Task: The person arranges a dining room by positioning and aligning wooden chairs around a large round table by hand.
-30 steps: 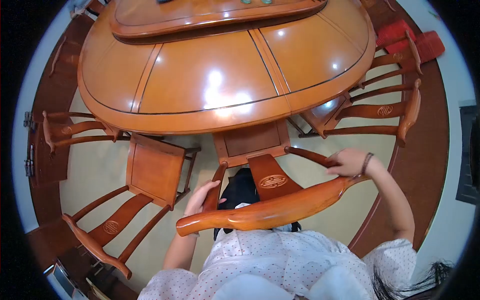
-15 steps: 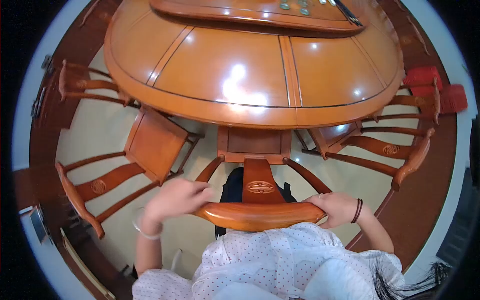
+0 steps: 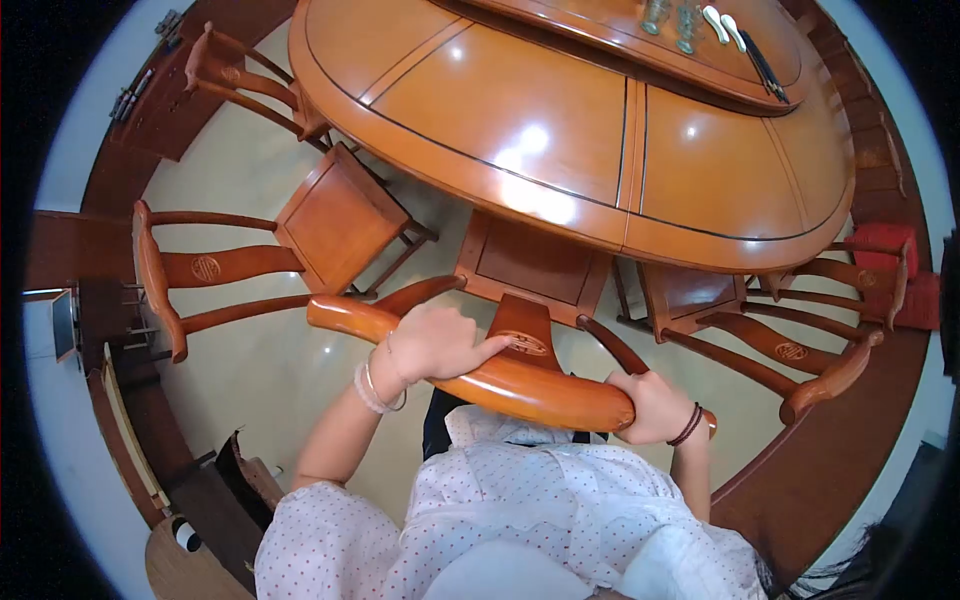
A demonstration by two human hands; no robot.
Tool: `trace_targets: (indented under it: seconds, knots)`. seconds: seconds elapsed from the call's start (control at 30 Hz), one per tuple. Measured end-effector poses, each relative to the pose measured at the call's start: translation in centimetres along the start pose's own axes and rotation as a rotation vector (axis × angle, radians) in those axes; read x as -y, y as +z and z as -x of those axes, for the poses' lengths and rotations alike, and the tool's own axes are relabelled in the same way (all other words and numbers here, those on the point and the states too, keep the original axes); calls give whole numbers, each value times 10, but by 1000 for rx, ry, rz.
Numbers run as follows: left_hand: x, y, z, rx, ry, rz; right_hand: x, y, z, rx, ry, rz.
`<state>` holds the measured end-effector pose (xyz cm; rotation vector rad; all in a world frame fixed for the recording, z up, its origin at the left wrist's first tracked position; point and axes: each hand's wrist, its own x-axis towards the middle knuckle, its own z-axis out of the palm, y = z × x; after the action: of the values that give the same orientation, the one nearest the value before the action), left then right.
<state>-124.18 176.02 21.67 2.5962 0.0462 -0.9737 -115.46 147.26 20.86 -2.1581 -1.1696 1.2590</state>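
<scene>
Right in front of my body stands a wooden chair with a curved top rail and a carved emblem on its back slat. Its seat is partly under the edge of the round table. My left hand is closed over the left part of the top rail, thumb stretched along the wood towards the slat. Near the rail's right end, my right hand is wrapped round it. The fingertips of both hands are partly hidden.
Matching chairs stand to the left and right. On the table's raised turntable are glasses, white spoons and black chopsticks. Red stools stand at the far right, a small round wooden surface at lower left.
My left hand has come down onto the chair's top rail and closed on it. The right hand keeps its hold. The chair now sits at a slant in view, and the whole view has tilted.
</scene>
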Motion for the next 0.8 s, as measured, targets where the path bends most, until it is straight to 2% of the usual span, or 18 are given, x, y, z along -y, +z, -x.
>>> trace_targets:
  seconds: [0.07,0.2,0.33,0.47,0.8]
  knots:
    - [0,5,4,-27,11,-13,1,3,1,-105,-45,14]
    - [6,26,15,-158,74,-26,1,22,6,-140,-55,80]
    - [6,51,40,-199,134,-41,25,45,26,-124,-27,117]
    - [8,84,78,-302,151,-34,43,89,51,-136,-8,128]
    - [15,181,196,-205,159,-21,115,218,102,-126,68,59]
